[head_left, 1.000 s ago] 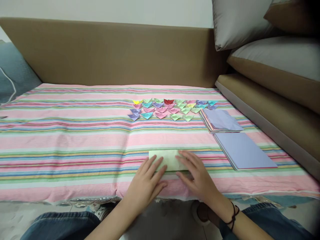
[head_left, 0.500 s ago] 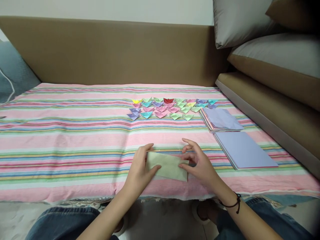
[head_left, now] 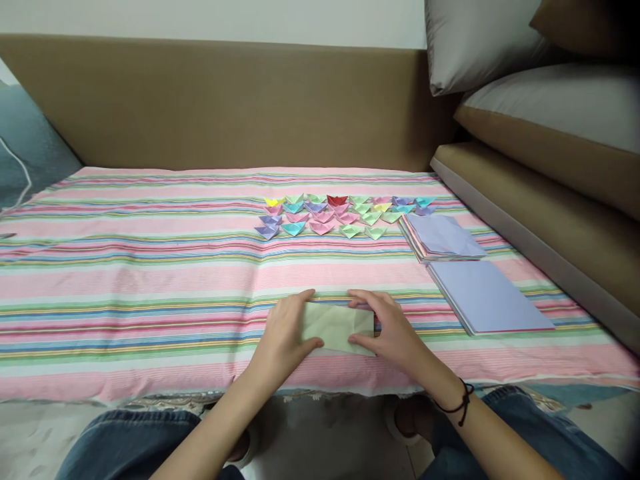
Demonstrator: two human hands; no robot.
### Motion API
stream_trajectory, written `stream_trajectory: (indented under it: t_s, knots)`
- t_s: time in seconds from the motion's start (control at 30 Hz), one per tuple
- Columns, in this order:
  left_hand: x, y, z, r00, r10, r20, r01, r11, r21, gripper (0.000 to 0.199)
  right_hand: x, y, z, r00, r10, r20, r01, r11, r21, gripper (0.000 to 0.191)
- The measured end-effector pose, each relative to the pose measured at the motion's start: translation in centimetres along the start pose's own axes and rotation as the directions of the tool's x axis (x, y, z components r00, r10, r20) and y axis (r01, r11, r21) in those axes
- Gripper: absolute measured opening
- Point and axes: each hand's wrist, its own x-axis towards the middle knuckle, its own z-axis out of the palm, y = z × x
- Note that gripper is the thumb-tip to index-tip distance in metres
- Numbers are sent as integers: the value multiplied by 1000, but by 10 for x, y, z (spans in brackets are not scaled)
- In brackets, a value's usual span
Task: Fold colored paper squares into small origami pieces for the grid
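A pale green sheet of paper (head_left: pixel 336 327), folded into a rectangle, lies near the front edge of the striped cloth. My left hand (head_left: pixel 287 328) grips its left end, thumb on the lower edge and fingers at the upper corner. At the right end my right hand (head_left: pixel 387 323) holds it the same way, thumb pressing the lower part and fingers curled over the top edge. Beyond my hands stand rows of small folded paper boats (head_left: pixel 321 229) in several colours.
To the right lie a crumpled-topped stack of coloured paper (head_left: pixel 447 237) and a neater stack with a lavender sheet (head_left: pixel 487 300) on top. Striped cloth (head_left: pixel 125 280) covers the surface. Cushions (head_left: pixel 550 120) are piled at right; a brown backrest (head_left: pixel 225 103) runs behind.
The green paper now lies flatter and straighter. My right hand has shifted slightly left, its fingers coming down onto the paper's top edge; my left hand has moved slightly right.
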Motion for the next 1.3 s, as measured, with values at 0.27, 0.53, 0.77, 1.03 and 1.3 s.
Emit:
stream_trajectory:
  t_s: [0.27, 0.53, 0.77, 1.03, 1.3]
  knots:
    - [3, 2, -4, 988, -152, -12, 144, 957, -252, 71, 0, -5, -1, 999, 36, -4, -31, 920, 390, 57]
    - [4, 12, -10, 872, -459, 167, 360, 373, -855, 70, -2, -4, -1, 900, 431, 58, -281, 474, 835, 43]
    - [2, 11, -13, 851, -521, 65, 373, 512, -774, 32, -3, -8, 1, 855, 519, -6, -293, 491, 820, 29]
    - [4, 15, -17, 841, -541, 15, 383, 577, -721, 25, -3, 0, 3, 837, 546, -31, -305, 513, 802, 28]
    - [4, 11, -15, 856, -516, -15, 365, 625, -690, 22, -3, 0, 5, 841, 538, -53, -287, 527, 800, 27]
